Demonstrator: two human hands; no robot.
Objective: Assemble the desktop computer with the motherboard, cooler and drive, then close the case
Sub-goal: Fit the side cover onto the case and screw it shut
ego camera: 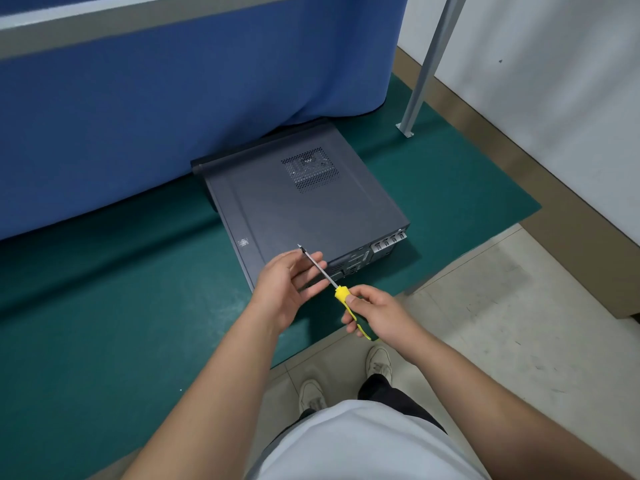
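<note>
Head view, looking down over both forearms. Dark grey computer case (304,206) lying flat on the green mat (104,289), side panel closed on top, perforated vent grille (310,169) toward the far right of that panel. Far end of the case tucked against the blue cloth (156,116) hanging down behind it; rear ports and slot covers (388,242) facing the near right.

Right hand (377,315) wrapped round the yellow-and-black handle of a screwdriver (334,284), thumb laid along the top of the handle, fingers curled beneath it, clamped firm. Metal shaft running up and to the left, tip (300,248) just over the near edge of the case panel.

Left hand (287,285) hovering over the near corner of the case, palm turned up and inward, fingers slightly spread and loosely bent, fingertips right by the shaft. Touching the shaft or merely under it: cannot tell. No grip on it visible.

Beyond the mat, pale tiled floor (502,323) on the right, a grey metal post (426,67) bolted down near the mat's far corner, white wall (554,81) behind. At the bottom, white shirt (363,445), dark trousers and two light shoes (379,362) at the mat's edge.
</note>
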